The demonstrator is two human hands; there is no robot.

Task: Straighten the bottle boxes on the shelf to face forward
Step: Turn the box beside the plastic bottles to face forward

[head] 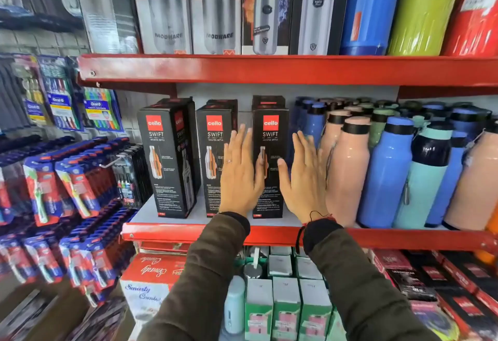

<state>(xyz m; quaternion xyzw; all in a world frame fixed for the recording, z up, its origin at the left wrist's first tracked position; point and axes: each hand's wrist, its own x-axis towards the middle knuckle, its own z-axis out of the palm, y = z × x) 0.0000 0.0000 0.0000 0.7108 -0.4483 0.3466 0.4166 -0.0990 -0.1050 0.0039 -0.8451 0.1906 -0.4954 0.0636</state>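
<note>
Three black Cello Swift bottle boxes stand in a row on the red-edged middle shelf (204, 234). The left box (168, 163) is turned slightly, showing its right side panel. The middle box (214, 136) and the right box (270, 136) face forward. My left hand (240, 173) is flat with fingers apart, in the gap between the middle and right boxes. My right hand (305, 176) is flat and spread on the right side of the right box. Neither hand grips anything; whether the palms touch the box I cannot tell.
Loose pink (347, 173), blue (386, 176) and teal bottles crowd the shelf right of the boxes. The upper shelf (269, 70) holds steel-bottle boxes. Toothbrush packs (78, 187) hang at the left. Green and red boxes fill the shelf below.
</note>
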